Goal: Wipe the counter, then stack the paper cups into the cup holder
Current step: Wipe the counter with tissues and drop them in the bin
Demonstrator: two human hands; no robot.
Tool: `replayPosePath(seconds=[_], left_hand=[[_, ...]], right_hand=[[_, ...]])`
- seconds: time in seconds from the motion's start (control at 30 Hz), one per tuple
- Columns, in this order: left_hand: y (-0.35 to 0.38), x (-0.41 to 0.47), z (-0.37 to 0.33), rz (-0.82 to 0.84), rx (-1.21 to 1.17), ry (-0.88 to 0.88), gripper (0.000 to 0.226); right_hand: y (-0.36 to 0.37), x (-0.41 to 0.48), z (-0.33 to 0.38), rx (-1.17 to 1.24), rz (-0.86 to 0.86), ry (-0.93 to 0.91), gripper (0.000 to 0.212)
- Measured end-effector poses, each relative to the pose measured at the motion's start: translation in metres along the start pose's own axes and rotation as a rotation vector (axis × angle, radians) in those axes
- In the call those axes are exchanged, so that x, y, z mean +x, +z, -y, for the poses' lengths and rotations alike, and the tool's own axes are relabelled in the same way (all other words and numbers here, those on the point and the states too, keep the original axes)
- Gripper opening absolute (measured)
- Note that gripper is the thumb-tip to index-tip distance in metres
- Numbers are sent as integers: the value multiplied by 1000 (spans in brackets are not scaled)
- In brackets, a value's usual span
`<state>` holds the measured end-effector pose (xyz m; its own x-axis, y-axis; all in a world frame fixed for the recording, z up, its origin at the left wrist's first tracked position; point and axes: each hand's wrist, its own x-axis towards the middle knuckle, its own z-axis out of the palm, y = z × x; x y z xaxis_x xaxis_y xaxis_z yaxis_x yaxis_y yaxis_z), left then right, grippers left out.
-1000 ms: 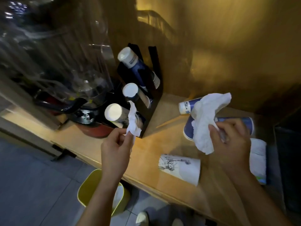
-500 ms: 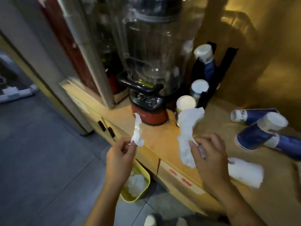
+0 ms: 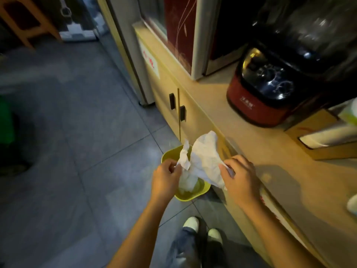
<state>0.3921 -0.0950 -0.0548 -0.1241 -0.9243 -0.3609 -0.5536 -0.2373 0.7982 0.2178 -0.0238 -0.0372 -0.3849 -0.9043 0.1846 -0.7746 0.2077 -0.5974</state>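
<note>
My left hand (image 3: 166,176) pinches a small crumpled white tissue scrap (image 3: 184,157) above the yellow waste bin (image 3: 201,192) on the floor. My right hand (image 3: 238,176) grips a larger crumpled white tissue (image 3: 206,159), held over the bin's right side by the counter's front edge. The bin holds white crumpled paper. The wooden counter (image 3: 270,151) runs along the right. One paper cup's white end (image 3: 352,205) shows at the far right edge. The cup holder is out of view.
A red and black blender base (image 3: 260,89) stands on the counter, with a cardboard box (image 3: 326,140) to its right. Cabinet doors with dark handles (image 3: 176,107) sit below the counter. My feet (image 3: 201,229) stand on grey floor tiles beside the bin.
My view has swung left and down from the counter to the floor bin. Both hands have come lower and closer together, carrying their tissues over the bin.
</note>
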Motion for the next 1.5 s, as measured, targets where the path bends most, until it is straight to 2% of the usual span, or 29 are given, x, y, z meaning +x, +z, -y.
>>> replayPosePath(seconds=[0.17,0.27,0.33,0.47,0.6,0.67,0.8,0.83,0.9,0.97,1.1,1.23,1.5], left_hand=[[42,49,59,28,105,-144,11],[64,70,101,46,110,-229,14],[78,83,129,57,117,-260,16],[112,107,180,36,-6,-356,17],[143,121,220,83,-246,-468,20],[157,126,239,188,-156,-434,32],[171,131,265,389,241,-324,60],[169,131,266,418,288,-313,61],[162,129,263,461,421,-261,49],[150,125,255,467,576,-172,40],[116,120,215,417,664,-61,48],[76,116,154,293,747,82,43],[-2,89,14,98,582,303,40]], right_hand=[[72,3,-34,76,191,223,15],[117,-3,-62,37,375,338,14],[147,-6,-83,-22,439,347,14],[213,-15,-127,-150,439,331,17],[265,-25,-160,-128,384,320,14],[284,-31,-175,-125,414,319,10],[306,-41,-198,-242,740,398,38],[307,-42,-201,-275,803,411,39],[304,-42,-201,-321,862,393,38],[295,-38,-195,-328,874,341,43],[265,-13,-163,-318,855,207,54],[215,25,-106,-235,706,85,47],[77,78,4,-207,385,-95,46]])
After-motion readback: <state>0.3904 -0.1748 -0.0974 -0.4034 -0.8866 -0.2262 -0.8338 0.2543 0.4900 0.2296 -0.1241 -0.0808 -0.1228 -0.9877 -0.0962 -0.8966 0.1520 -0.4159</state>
